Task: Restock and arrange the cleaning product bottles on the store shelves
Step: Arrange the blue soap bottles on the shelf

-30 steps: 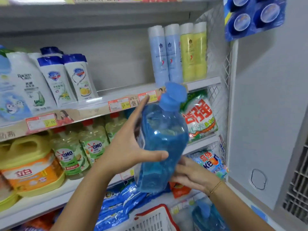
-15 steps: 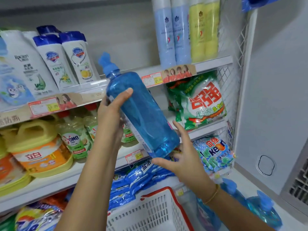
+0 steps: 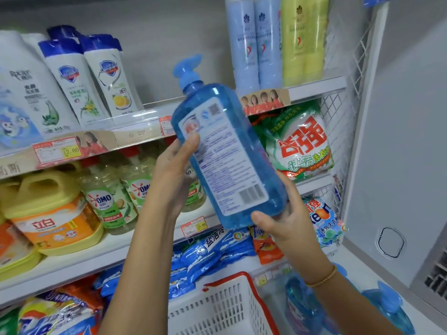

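White metal shelves (image 3: 314, 87) fill left and centre of frame; rows mostly stocked. White basket (image 3: 242, 278), red rim, bottom centre. Blue pump bottle (image 3: 225, 153) at centre, off the shelf, tilted, pump toward upper left, back label facing camera. At least 2 similar blue bottles (image 3: 391, 308) at lower right, not yet shelved. Left hand (image 3: 174, 172) grasps the bottle's upper side, thumb on label; right hand (image 3: 287, 221) wraps the base. Judgement: restock partway, this bottle unplaced.
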`<state>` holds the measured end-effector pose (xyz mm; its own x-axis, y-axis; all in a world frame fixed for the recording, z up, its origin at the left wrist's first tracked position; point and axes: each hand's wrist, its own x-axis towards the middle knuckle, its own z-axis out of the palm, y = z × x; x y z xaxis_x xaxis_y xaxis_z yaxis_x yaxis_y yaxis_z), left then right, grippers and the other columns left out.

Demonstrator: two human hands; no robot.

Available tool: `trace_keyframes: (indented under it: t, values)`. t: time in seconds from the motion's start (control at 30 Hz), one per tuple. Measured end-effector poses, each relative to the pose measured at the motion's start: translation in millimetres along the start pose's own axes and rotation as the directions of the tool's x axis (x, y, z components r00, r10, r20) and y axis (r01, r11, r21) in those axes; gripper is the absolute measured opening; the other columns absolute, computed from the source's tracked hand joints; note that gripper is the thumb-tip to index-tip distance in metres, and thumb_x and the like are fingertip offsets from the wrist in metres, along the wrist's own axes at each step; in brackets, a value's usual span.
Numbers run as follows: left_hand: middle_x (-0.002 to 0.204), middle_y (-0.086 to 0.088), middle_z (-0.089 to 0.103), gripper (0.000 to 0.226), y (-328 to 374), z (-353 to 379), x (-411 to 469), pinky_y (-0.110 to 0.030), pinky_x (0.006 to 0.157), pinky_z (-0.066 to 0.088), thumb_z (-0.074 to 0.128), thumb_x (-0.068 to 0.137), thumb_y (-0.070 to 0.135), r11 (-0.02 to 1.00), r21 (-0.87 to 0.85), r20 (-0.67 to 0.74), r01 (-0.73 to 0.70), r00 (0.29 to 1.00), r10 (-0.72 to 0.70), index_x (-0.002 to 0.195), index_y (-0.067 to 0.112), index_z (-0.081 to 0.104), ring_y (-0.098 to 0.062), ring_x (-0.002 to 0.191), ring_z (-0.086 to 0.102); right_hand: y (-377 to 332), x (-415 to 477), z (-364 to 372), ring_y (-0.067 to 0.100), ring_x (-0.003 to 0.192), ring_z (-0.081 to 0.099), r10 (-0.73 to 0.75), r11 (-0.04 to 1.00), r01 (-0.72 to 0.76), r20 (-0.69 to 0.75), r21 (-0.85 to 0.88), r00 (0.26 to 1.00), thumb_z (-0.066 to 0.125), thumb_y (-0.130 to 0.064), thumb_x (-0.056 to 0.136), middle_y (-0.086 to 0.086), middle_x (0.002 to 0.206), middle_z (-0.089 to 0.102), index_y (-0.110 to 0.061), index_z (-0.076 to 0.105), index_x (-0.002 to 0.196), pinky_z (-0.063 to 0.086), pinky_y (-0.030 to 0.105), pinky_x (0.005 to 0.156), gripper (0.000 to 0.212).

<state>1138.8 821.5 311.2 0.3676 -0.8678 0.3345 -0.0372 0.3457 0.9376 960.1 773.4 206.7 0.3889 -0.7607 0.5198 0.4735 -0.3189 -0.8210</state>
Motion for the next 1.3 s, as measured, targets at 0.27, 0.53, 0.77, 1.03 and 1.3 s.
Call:
trace_keyframes:
  t: [0.27,0.53,0.77,1.03,1.3]
  values:
    - [0.126,-0.011,0.064,0.098,-35.4,7.6,-6.5,-0.047,0.088,0.054,0.090,0.049,0.039,0.988,-0.099,0.208,0.119,0.973,-0.097,0.132,0.008,0.048,-0.031,0.115,0.061,17.9,5.3,-16.9,0.028,0.111,0.063,0.232,0.880,-0.253,0.102,0.401,0.967,0.092,-0.043,0.052,0.009,0.118,0.066,-0.018,0.061,0.121,0.057,0.040,0.079,0.080]
    - [0.096,-0.001,0.072,0.038,-36.0,25.7,-8.5,-0.032,0.074,0.058,0.067,0.069,0.021,0.957,-0.288,-0.165,-0.024,0.986,-0.025,0.106,0.015,0.062,-0.017,0.085,0.069,3.2,6.9,8.1,0.010,0.125,0.053,0.014,0.999,-0.013,-0.040,0.046,0.999,0.086,-0.018,0.055,-0.019,0.138,0.048,-0.037,0.016,0.147,0.052,0.034,0.093,0.117]
    - [0.112,-0.001,0.070,0.076,-34.6,9.9,-19.2,-0.029,0.072,0.056,0.088,0.054,0.046,0.966,-0.255,-0.068,-0.042,0.997,0.025,0.118,0.016,0.059,-0.020,0.104,0.066,7.0,10.4,9.9,0.013,0.128,0.049,-0.044,0.993,0.036,-0.067,-0.112,0.997,0.092,-0.031,0.047,-0.013,0.137,0.047,-0.027,0.026,0.143,0.050,0.040,0.097,0.117]
    - [0.120,-0.004,0.063,0.120,-40.2,-4.4,-22.5,-0.043,0.088,0.053,0.095,0.039,0.043,0.927,-0.374,0.122,0.023,0.992,0.025,0.137,0.005,0.037,-0.024,0.114,0.060,8.7,11.1,-3.4,0.031,0.126,0.052,0.251,0.762,-0.336,0.227,0.553,0.941,0.090,-0.042,0.055,0.015,0.139,0.052,-0.016,0.054,0.133,0.047,0.046,0.099,0.089]
    - [0.102,-0.005,0.072,0.087,-19.8,-21.3,-26.3,-0.034,0.083,0.055,0.095,0.040,0.040,0.987,-0.143,0.292,-0.071,0.950,0.111,0.113,0.008,0.062,-0.024,0.100,0.067,26.9,-2.5,-6.4,0.048,0.138,0.022,0.381,0.512,-0.490,0.324,0.706,0.866,0.050,-0.061,0.089,0.026,0.150,0.027,-0.009,0.034,0.145,0.009,0.060,0.116,0.078]
